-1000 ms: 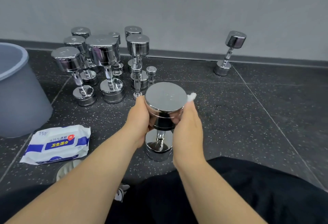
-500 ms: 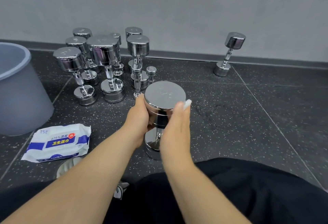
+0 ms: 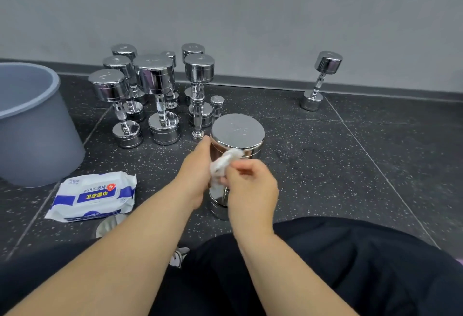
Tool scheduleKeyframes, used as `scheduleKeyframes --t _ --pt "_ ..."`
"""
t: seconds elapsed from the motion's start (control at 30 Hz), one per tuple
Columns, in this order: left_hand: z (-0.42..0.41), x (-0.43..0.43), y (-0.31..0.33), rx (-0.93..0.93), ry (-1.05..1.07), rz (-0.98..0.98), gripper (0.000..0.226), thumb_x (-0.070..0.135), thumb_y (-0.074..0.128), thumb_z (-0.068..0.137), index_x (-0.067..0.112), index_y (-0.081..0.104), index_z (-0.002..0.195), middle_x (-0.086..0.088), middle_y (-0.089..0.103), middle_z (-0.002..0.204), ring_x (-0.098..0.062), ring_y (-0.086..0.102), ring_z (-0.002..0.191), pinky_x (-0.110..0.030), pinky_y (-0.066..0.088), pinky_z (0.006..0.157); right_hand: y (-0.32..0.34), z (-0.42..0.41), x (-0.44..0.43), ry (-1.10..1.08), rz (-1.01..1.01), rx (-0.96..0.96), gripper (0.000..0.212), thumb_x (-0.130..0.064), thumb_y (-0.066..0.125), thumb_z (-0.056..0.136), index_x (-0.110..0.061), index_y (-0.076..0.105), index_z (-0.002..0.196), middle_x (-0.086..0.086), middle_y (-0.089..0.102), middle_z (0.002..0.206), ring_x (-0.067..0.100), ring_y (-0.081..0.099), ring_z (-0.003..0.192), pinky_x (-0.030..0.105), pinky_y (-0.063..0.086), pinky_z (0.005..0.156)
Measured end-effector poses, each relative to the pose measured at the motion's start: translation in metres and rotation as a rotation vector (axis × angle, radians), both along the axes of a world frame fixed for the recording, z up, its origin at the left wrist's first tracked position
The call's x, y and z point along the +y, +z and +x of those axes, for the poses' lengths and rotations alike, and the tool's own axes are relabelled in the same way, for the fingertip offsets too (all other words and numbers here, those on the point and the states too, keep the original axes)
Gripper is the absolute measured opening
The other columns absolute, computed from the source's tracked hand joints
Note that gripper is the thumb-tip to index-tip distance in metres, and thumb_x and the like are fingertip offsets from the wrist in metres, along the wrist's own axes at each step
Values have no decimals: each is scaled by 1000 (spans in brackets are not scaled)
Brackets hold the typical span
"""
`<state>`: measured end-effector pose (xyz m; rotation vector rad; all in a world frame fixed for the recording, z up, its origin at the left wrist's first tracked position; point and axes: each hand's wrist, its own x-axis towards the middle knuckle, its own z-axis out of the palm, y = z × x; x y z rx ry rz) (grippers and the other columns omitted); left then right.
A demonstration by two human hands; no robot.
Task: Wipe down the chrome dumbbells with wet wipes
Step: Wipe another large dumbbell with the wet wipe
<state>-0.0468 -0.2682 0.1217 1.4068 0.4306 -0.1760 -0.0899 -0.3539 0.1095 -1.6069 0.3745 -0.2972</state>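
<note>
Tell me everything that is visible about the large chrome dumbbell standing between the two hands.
The large shiny chrome dumbbell stands upright on the dark speckled floor, close in front of the person. Its flat round top bears faint marks; the handle is mostly hidden. The left hand holds the upper head's side; the right hand presses a crumpled white wet wipe against it.

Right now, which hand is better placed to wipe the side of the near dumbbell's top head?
Right. The right hand pinches the crumpled wet wipe against the top head of the dumbbell. The left hand holds that dumbbell from its left side, steadying it, and has no wipe.
</note>
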Motion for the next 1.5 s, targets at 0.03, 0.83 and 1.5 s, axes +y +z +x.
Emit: scheduleKeyframes --t 0.03,0.83,1.5 --pt "-3 1 1 0 -3 -9 39 47 35 103 24 65 93 -2 71 80 -17 59 65 -27 45 56 4 -1 1 3 -3 2 14 -7 70 83 -20 68 76 -2 71 75 9 68 69 19 50 61" --pt "-19 -2 -16 -226 300 16 15 4 65 91 18 65 88 2 69 81 -7 65 71 -19 49 62 5 7 -3 -17 192 -44 16 0 69 80 -14 71 76 2 72 75 12 65 68 26 56 68" --pt "-6 -5 -14 -355 297 331 24 13 53 96 33 66 99 9 67 99 -6 59 84 -20 39 63 50 55 -25 0 256 240 18 -30 47 96 -24 57 82 -5 57 81 14 48 70 28 35 61"
